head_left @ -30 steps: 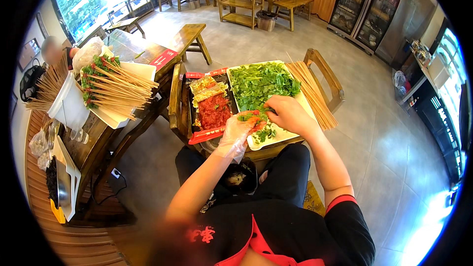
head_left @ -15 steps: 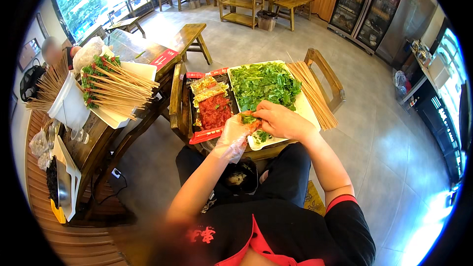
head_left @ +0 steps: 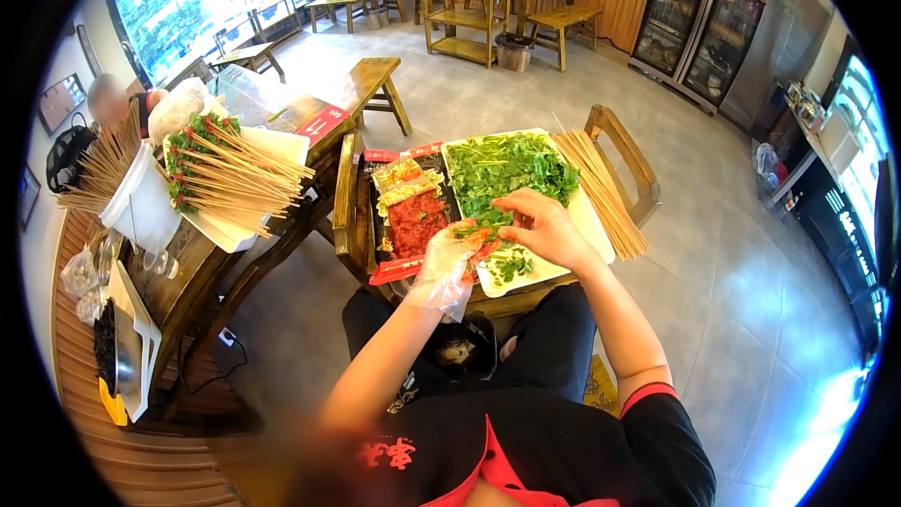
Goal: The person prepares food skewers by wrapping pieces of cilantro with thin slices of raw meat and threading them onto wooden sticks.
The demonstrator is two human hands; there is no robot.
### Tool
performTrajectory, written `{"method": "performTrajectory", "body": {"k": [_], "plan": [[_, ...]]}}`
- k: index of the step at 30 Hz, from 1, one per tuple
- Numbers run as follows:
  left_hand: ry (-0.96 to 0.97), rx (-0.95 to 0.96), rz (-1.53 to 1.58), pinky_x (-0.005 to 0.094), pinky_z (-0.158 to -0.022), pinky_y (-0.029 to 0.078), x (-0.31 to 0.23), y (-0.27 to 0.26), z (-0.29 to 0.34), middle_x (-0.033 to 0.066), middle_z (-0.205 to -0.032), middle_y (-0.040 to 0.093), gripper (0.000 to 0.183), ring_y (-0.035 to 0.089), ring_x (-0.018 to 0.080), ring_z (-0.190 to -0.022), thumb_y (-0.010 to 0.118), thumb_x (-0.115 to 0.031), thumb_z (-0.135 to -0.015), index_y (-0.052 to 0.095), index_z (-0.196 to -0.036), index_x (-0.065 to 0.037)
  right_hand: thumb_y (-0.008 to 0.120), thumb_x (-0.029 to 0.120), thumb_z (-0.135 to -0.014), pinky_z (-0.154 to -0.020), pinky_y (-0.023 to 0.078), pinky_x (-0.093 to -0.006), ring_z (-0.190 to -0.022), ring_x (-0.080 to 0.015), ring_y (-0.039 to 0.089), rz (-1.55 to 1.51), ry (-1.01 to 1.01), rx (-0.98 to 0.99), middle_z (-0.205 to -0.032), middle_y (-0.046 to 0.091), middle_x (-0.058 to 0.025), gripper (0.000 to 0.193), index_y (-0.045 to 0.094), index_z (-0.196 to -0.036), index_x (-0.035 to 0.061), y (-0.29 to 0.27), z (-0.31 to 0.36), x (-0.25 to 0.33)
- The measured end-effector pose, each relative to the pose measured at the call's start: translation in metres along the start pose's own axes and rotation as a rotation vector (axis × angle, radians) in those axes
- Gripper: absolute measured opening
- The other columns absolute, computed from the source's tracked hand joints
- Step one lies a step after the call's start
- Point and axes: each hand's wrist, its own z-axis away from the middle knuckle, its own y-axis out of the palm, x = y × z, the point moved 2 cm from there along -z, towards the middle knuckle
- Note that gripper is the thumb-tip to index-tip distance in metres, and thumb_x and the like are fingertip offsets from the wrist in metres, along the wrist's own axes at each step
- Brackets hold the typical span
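My left hand point(head_left: 445, 261), in a clear plastic glove, is closed on a thin slice of red meat point(head_left: 484, 251) with green herb leaves, probably cilantro, on it. My right hand point(head_left: 547, 227) pinches at the same leaves point(head_left: 493, 218) from the right. Both hands are over the near edge of a white tray point(head_left: 593, 225) heaped with chopped cilantro point(head_left: 511, 164). A smaller heap of cilantro point(head_left: 510, 265) lies below my right hand. Left of it, a black tray with red edges point(head_left: 399, 270) holds red sliced meat point(head_left: 418, 223) and yellowish food strips point(head_left: 405, 186).
Bare wooden skewers point(head_left: 605, 197) lie along the tray's right side, near a wooden chair back point(head_left: 631, 164). On the left table, filled skewers point(head_left: 244, 178) rest on a white tray beside a white bucket point(head_left: 141, 207) of sticks. A person point(head_left: 141, 108) sits beyond.
My right hand has lifted slightly and moved right, its fingers less tightly bunched. More of the leaves and red meat at my left fingers now show. The view has shifted a little.
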Motion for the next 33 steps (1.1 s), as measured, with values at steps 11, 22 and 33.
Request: {"method": "performTrajectory", "body": {"k": [11, 22, 33], "plan": [[0.117, 0.206, 0.03, 0.0276, -0.077, 0.053, 0.002, -0.002, 0.002, 0.0131, -0.099, 0.06, 0.034, 0.061, 0.0185, -0.087, 0.064, 0.001, -0.076, 0.052, -0.108, 0.005, 0.065, 0.002, -0.073, -0.064, 0.047, -0.0311, -0.073, -0.0248, 0.058, 0.014, -0.185, -0.028, -0.082, 0.057, -0.0091, 0.009, 0.062, -0.081, 0.0012, 0.012, 0.003, 0.001], [0.074, 0.094, -0.036, 0.0245, -0.074, 0.052, -0.001, -0.002, 0.003, 0.0134, -0.095, 0.062, 0.027, 0.062, 0.0199, -0.084, 0.059, -0.002, -0.081, 0.053, -0.106, 0.007, 0.06, 0.0, -0.075, -0.066, 0.047, -0.029, -0.077, -0.0234, 0.059, -0.06, -0.124, 0.057, -0.088, 0.06, -0.0104, 0.014, 0.061, -0.089, -0.0002, 0.01, 0.001, -0.001], [0.058, 0.076, -0.09, 0.0221, -0.064, 0.053, -0.007, -0.008, 0.001, 0.0176, -0.097, 0.062, 0.026, 0.064, 0.0222, -0.087, 0.054, 0.003, -0.083, 0.051, -0.108, 0.009, 0.063, 0.005, -0.078, -0.06, 0.046, -0.0218, -0.065, -0.0073, 0.056, -0.475, 0.426, 0.02, -0.073, 0.061, -0.0044, 0.016, 0.06, -0.092, -0.0031, 0.019, 0.017, -0.03]]}}
